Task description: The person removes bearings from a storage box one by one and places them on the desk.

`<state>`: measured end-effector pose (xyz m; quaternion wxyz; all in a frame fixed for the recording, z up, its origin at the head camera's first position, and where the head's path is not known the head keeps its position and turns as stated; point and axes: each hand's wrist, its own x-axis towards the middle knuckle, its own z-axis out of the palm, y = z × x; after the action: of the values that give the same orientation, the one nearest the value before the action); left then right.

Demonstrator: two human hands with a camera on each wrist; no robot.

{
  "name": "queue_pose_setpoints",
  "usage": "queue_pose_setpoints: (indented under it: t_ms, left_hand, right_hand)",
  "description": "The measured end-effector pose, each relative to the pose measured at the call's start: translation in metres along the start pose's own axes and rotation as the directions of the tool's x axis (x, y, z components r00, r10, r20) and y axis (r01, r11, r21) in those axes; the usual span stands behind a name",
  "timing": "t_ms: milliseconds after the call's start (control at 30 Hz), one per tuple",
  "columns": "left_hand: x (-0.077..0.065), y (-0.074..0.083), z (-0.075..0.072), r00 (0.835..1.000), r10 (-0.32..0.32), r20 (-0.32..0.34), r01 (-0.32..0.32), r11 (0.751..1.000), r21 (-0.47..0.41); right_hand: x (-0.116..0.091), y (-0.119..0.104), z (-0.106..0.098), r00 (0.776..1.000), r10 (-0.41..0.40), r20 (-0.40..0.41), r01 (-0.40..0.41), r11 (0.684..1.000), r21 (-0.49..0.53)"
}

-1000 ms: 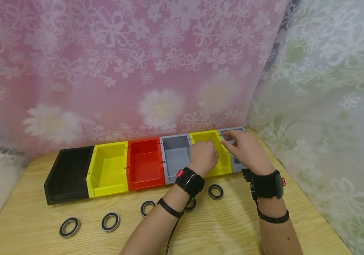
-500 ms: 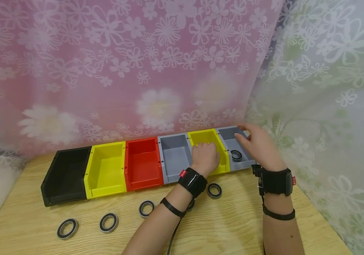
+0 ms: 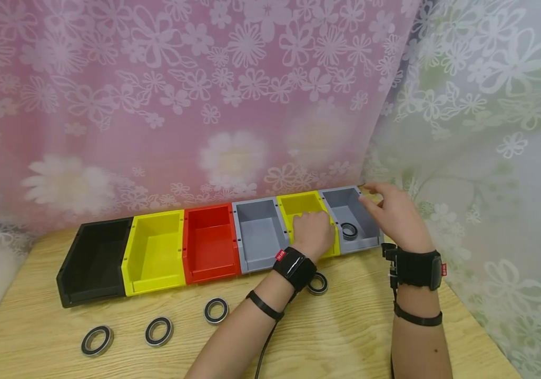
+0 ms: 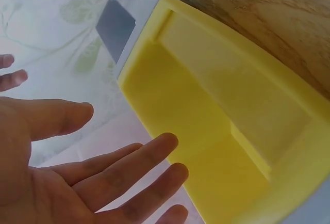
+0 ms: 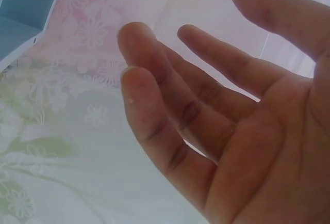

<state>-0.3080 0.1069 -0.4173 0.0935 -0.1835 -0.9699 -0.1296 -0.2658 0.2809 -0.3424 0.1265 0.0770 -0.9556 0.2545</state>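
Note:
My left hand [image 3: 314, 234] hovers over the right-hand yellow bin [image 3: 298, 201]. In the left wrist view its fingers are loosely extended and hold nothing, with the yellow bin [image 4: 180, 95] beside the fingertips. My right hand [image 3: 400, 217] is raised at the right edge of the far-right grey bin [image 3: 343, 199]. The right wrist view shows the palm and relaxed fingers [image 5: 149, 110], with nothing in them. Inside that grey bin lies a ball bearing [image 3: 348, 231]. Another bearing [image 3: 317, 284] lies on the table just in front of the bins, partly behind the left wristband.
Left along the row stand another grey bin [image 3: 263, 242], a red bin [image 3: 210, 245], a yellow bin [image 3: 154, 252] and a black bin [image 3: 95, 263]. Three bearings lie on the wooden table [image 3: 38, 326] at front left. Flowered curtains [image 3: 156, 105] hang behind and at the right.
My right hand has moved right, away from over the far-right grey bin, exposing the bearing inside. My left hand has shifted slightly right; its forearm now hides one table bearing.

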Motion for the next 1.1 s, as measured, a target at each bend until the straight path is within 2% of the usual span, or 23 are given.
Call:
queue_pose_setpoints:
  t_ms: [200,567,967,1100]
  left_hand:
    - [0.004,0.010,0.004,0.998,-0.039,0.051,0.037,0.999,0.031]
    - [0.009,0.022,0.018,0.989,-0.096,0.113,0.090,0.994,0.062]
    - [0.018,0.025,0.026,0.984,-0.122,0.126,0.112,0.990,0.085]
    - [0.018,0.026,0.028,0.986,-0.117,0.118,0.107,0.991,0.083]
  right_hand:
    - [-0.002,0.001,-0.002,1.000,0.025,0.014,-0.025,1.000,0.005]
    - [-0.001,0.000,0.000,1.000,0.018,0.019,-0.018,1.000,-0.010]
    - [0.001,-0.004,0.003,1.000,-0.017,0.021,0.018,1.000,-0.019]
    - [0.002,-0.005,0.005,1.000,-0.028,-0.004,0.028,0.999,-0.022]
